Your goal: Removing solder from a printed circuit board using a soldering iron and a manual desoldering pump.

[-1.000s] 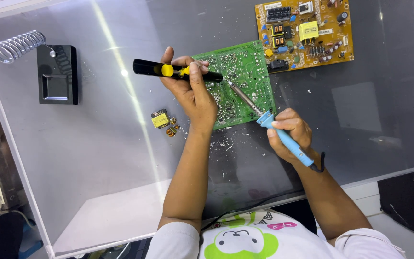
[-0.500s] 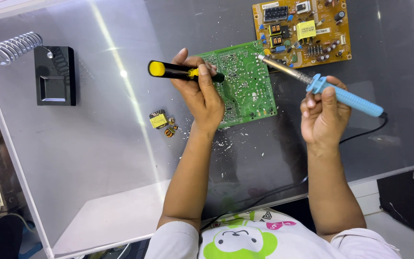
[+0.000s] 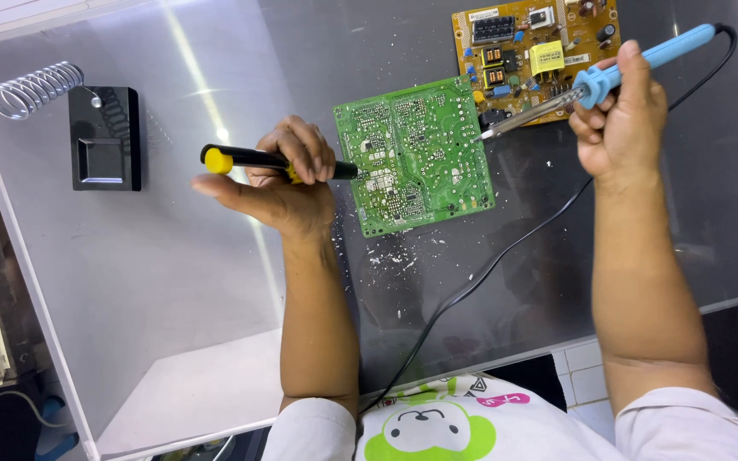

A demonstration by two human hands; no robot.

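A black tool with a yellow cap (image 3: 254, 160) is clamped in the curled fingers of the left hand (image 3: 284, 183), its tip touching the green board (image 3: 416, 154), which lies flat on the table (image 3: 172, 282). A blue soldering iron (image 3: 608, 77) is gripped by the right hand (image 3: 621, 119), its tip at the board's right edge. Beyond lies one orange board (image 3: 540, 47); far left, one black stand (image 3: 104, 137) is seen.

Setting: electronics repair bench, small workshop. Evidence: 1 clear sheet-covered worktable (image 3: 172, 282); 1 black soldering-iron stand (image 3: 104, 141) with coiled wire holder (image 3: 32, 88); 2 bare circuit boards, 1 green (image 3: 416, 154), 1 orange-brown (image 3: 527, 47); 1 blue-handled soldering iron (image 3: 634, 64) on black cord; solder flecks (image 3: 390, 256) scattered on the surface.
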